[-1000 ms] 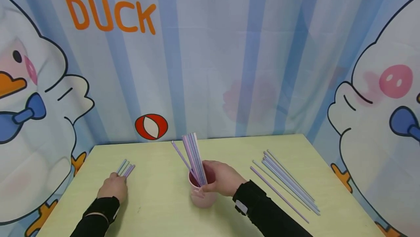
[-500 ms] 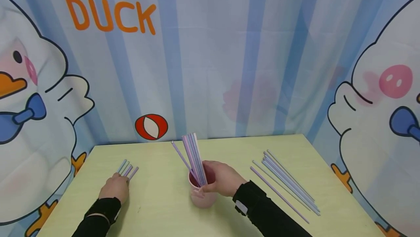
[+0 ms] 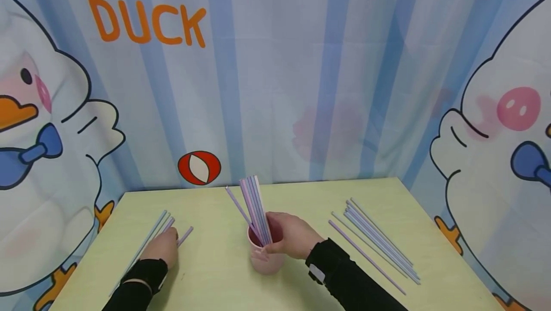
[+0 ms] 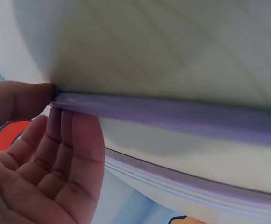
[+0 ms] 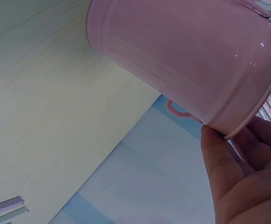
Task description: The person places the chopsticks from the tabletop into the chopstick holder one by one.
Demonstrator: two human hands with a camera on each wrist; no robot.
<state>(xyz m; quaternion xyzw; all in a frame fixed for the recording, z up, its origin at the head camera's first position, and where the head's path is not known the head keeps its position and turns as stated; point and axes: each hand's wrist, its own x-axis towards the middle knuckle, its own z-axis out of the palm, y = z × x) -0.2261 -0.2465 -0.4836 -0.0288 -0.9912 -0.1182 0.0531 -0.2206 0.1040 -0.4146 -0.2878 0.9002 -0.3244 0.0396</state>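
My left hand pinches one purple straw between thumb and fingertips, as the left wrist view shows. Its far end pokes out to the right of the hand in the head view. Beside that hand, several pale blue and purple straws lie on the table, partly covered by hand and sleeve. At the middle stands a small pink bucket with a bundle of straws upright in it, one leaning left. My right hand grips the bucket's rim, thumb outside and fingers partly hidden behind the wall.
On the right of the pale yellow table lies a loose pile of straws, with a single purple straw along its left side. A blue striped curtain with cartoon ducks hangs around the table's back and sides.
My left hand has moved a little to the right, drawing the purple straw away from the others, which now show at greater length. My right hand stays on the bucket.
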